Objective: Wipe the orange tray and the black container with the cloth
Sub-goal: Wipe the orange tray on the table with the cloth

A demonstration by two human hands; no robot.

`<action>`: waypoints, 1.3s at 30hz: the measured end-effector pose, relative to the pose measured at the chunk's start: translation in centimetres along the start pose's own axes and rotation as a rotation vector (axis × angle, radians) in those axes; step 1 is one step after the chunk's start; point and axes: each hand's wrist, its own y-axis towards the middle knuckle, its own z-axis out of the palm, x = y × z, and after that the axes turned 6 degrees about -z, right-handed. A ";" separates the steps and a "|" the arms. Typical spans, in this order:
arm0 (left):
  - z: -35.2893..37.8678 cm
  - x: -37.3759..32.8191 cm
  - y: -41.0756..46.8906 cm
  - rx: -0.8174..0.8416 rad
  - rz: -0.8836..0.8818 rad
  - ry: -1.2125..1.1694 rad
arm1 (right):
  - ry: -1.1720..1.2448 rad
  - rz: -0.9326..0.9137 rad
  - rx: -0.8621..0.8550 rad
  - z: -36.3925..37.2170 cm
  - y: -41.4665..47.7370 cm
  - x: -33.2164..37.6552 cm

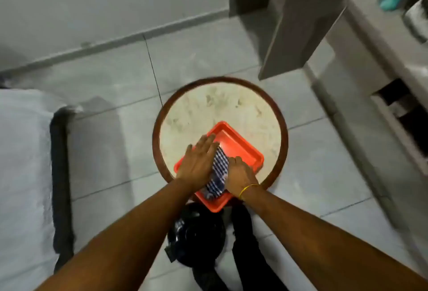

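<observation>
The orange tray (240,149) lies on a small round table (208,105), its near corner hanging over the table's front edge. A blue-and-white checked cloth (218,175) lies inside the tray. My left hand (196,163) rests flat, fingers spread, on the tray's left rim and the cloth's left side. My right hand (239,176), with a yellow band at the wrist, is closed on the cloth's right side. A black round container (196,235) sits below the table's front edge, between my forearms, partly hidden by the tray.
The table has a dark wooden rim and a pale stained top. A white bed or mattress (23,163) with a dark edge stands at the left. Grey furniture (347,36) fills the upper right. The floor is pale tile. Dark trouser legs (245,256) show below the table.
</observation>
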 end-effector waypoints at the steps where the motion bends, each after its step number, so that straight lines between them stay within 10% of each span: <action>1: 2.3 -0.3 1.4 0.100 0.047 0.063 | -0.052 0.030 0.013 2.2 1.3 -0.9; 10: 14.3 0.3 10.3 0.287 0.325 0.373 | 0.035 0.193 -0.045 10.3 5.8 -3.5; 21: 10.9 3.6 9.7 0.090 0.510 0.325 | 0.362 0.100 -0.204 8.9 7.2 -2.3; 31: 4.8 13.0 -4.9 -0.463 -0.003 -0.124 | 0.146 -0.546 -0.134 0.9 5.7 10.1; 39: 16.5 18.5 -13.7 -0.516 -0.476 -0.303 | -0.038 -0.778 -0.016 14.1 7.5 17.9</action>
